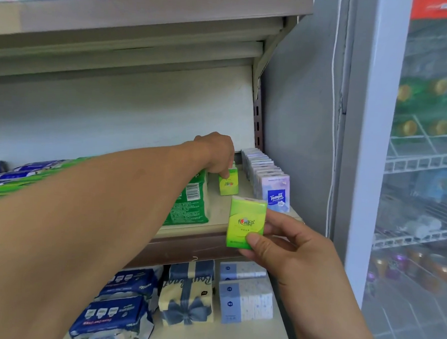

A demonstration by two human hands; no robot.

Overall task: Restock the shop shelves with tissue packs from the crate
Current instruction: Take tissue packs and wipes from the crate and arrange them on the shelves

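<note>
Well, I saw a shelf (216,213) beside a fridge (424,180) — left hand (214,153) gripped the standing green pack (229,185), right hand (290,253) pinched a second green pack (245,222).

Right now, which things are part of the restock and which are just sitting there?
Job: left hand, gripping the shelved green pack; right hand, pinching the second green pack; upper shelf.
Idle: Tempo row, big green bundle, bow-print pack, blue packs below, drinks fridge.
</note>
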